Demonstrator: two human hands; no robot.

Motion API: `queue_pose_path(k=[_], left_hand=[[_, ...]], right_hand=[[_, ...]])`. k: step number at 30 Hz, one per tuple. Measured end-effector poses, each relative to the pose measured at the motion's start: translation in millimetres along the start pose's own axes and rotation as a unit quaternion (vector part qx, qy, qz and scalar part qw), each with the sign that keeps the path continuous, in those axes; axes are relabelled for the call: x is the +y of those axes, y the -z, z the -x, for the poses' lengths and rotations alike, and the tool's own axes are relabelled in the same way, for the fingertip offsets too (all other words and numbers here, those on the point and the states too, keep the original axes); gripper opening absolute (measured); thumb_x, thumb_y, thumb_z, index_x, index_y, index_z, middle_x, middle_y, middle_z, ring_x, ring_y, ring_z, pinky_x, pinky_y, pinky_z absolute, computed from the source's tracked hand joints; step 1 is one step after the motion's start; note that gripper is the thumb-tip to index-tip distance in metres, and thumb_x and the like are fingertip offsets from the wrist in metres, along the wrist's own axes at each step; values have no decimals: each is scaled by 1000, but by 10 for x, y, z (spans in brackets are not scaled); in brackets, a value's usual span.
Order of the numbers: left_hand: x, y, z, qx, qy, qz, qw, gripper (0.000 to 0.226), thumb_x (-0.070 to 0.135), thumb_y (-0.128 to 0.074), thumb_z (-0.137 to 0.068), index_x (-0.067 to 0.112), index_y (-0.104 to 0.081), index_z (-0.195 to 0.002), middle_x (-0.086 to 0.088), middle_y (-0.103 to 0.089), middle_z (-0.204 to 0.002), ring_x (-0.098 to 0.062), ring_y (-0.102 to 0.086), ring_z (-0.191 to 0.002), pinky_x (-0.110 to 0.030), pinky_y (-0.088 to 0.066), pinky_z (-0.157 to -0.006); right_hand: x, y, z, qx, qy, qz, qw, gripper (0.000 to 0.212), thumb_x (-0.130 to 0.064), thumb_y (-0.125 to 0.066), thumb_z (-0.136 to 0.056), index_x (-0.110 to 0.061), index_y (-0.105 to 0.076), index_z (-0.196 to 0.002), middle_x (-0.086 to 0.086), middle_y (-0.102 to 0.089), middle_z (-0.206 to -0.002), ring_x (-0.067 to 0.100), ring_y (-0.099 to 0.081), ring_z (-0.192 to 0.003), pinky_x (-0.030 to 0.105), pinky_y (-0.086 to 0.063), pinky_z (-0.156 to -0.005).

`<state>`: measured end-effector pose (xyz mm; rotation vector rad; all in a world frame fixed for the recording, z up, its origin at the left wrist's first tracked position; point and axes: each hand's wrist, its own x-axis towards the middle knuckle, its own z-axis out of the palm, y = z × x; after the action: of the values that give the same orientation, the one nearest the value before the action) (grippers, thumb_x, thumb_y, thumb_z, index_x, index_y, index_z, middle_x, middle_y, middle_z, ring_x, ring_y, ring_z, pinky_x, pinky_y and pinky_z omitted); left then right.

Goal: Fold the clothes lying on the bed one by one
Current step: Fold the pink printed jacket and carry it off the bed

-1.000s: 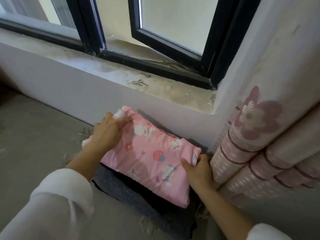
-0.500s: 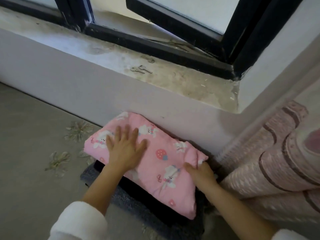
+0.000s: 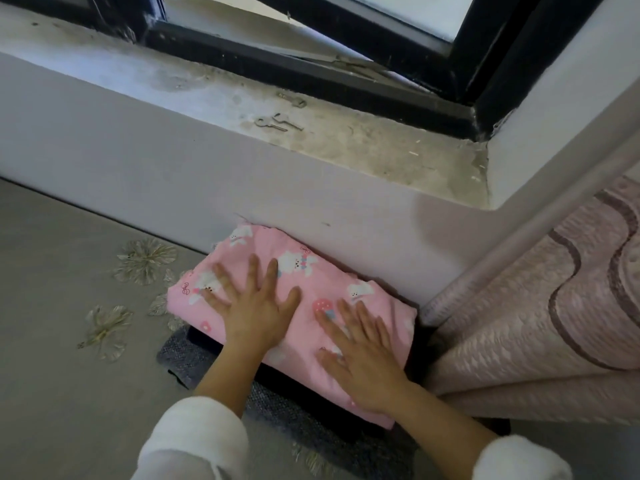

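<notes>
Looking down from my head at a grey bedcover (image 3: 62, 393) stitched with pale flowers (image 3: 145, 259), I see both my hands flat on a folded pink garment (image 3: 308, 334) printed with white bunnies and a red strawberry. My left hand (image 3: 254, 317) lies on the left half of it, palm down, fingers straight and spread wide apart. My right hand (image 3: 363, 358) lies on the right half, nearer to me, also palm down with fingers straight and fanned out; neither hand pinches or grips the cloth. The pink garment sits on top of a small pile: a black folded piece (image 3: 204, 337) shows just under its near left edge, and below that a dark grey knitted piece (image 3: 277, 407) sticks out toward me. The pile rests on the bed, its far edge against the pale wall (image 3: 173, 174) under a window, and its right end is just beside a pinkish curtain (image 3: 554, 306) with wavy darker lines. Above the wall runs a dusty, stained windowsill (image 3: 363, 147) with a few small metal bits (image 3: 277, 122) lying on it, and behind that a black window frame (image 3: 311, 77). White fluffy sleeves (image 3: 194, 441) cover my forearms at the bottom edge.
</notes>
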<state>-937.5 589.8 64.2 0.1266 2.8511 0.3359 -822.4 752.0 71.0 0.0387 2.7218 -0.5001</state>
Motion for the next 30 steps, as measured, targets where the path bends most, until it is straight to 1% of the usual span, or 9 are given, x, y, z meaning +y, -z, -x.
queue_pose_path(k=[7,10,14,17,19,21,23,26,30], left_hand=[[-47,-260,-117,-18,4,-26,999,74,75,-14,-84,43,2,-149,10,10,-160,-46,27,-138,-71,21,-97],[-50,-323,-170,-24,5,-50,998,75,76,-12,-84,42,3,-149,10,11,-160,-46,25,-138,-71,20,-97],[-31,-273,-183,-50,3,-50,998,73,74,-11,-86,41,2,-150,9,12,-160,-43,27,-139,-70,21,-98],[41,-152,-62,-48,-5,-29,998,66,66,-14,-92,38,-5,-151,6,9,-161,-36,24,-142,-66,15,-106],[69,-52,108,-32,-5,22,999,60,59,-21,-96,37,-13,-151,3,6,-161,-30,19,-145,-59,8,-113],[56,31,353,-1,-3,66,998,55,52,-26,-99,33,-17,-150,1,7,-161,-26,15,-146,-54,3,-115],[38,94,651,27,12,92,995,54,47,-27,-100,31,-16,-151,1,7,-161,-22,12,-147,-51,3,-116],[60,158,1122,50,46,137,988,52,42,-27,-101,29,-19,-151,1,2,-161,-21,6,-148,-48,0,-117],[163,188,1796,60,80,161,982,48,41,-29,-101,27,-28,-148,-1,-6,-161,-24,-3,-148,-48,-6,-118]], right_hand=[[98,-158,-133,-67,-10,3,998,61,-72,-3,-81,-60,28,-133,-21,39,-144,9,37,-136,39,18,-115],[124,-191,-214,-83,-12,3,996,64,-73,-1,-80,-58,27,-136,-23,41,-140,9,36,-136,40,17,-115],[132,-125,-233,-92,-9,-3,996,68,-77,5,-72,-59,27,-134,-23,34,-144,11,32,-139,42,15,-116],[124,-26,-145,-73,2,-9,997,75,-79,7,-66,-57,22,-137,-15,23,-156,15,24,-144,41,11,-118],[124,92,-88,-63,12,2,998,75,-79,-4,-75,-53,14,-143,-9,13,-160,16,15,-147,41,4,-119],[120,242,-23,-43,25,13,999,66,-65,-23,-92,-45,1,-150,-6,1,-161,15,5,-148,42,-3,-119],[97,395,86,-17,42,21,999,62,-50,-34,-98,-31,-11,-152,-4,-9,-161,13,-5,-147,38,-10,-119],[31,546,341,11,65,-3,998,61,-42,-40,-99,-19,-18,-151,-1,-22,-157,14,-20,-144,33,-18,-117],[-45,498,871,30,106,-23,994,57,-38,-45,-97,-15,-28,-146,3,-34,-149,20,-34,-133,31,-27,-111]])
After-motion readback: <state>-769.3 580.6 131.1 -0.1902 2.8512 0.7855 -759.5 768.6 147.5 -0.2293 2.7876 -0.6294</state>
